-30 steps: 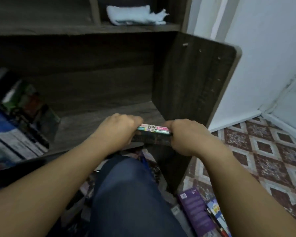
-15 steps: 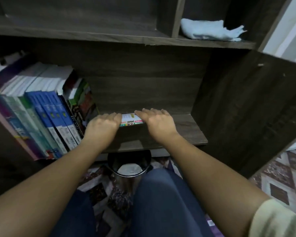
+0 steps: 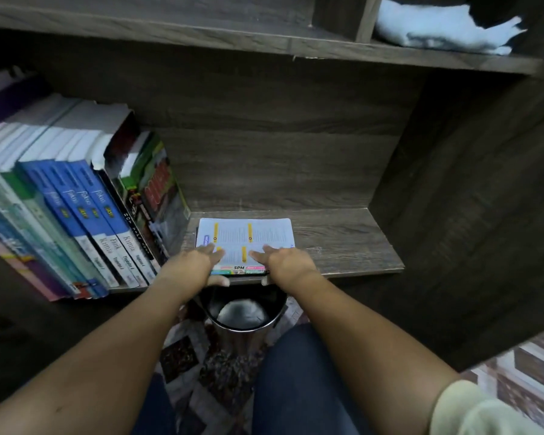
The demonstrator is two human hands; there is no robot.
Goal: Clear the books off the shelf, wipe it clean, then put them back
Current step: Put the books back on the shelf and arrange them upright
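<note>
From the head camera, looking down: the person is crouched at the lower shelf (image 3: 343, 246) with a small stack of books (image 3: 248, 237) lying flat on the board, its spines towards them and sitting right at the front edge. The left hand (image 3: 195, 262) and right hand (image 3: 288, 262) are set apart at the stack's two near corners. Their fingers lie straight across the printed top cover and the thumbs are tucked down in front of the spines. It looks more like pressing than a curled grip.

I judge this to be the putting-back stage. A row of upright books (image 3: 85, 199) fills the left of the shelf, leaning right, and a pale blue cloth (image 3: 437, 29) lies bunched in the compartment above, apart from the hands.

The next move probably calls for sliding the stack further in. It could instead be tipped upright against the leaning row, which would need steadying so it does not slump into the gap.

A fair amount is hard to make out:
- "SPM" is the only word that reads on the stack's spines, and I cannot count the books beneath, though there seem to be a few.
- The thumbs are half hidden at the shelf's lip.
- The row runs off the left edge, and the cloth is cut by the top.
- A metal bin (image 3: 242, 312) stands on the floor just under the shelf. The pale shape inside it is unclear.
- The light is too dim to tell whether the board is clean.
</note>
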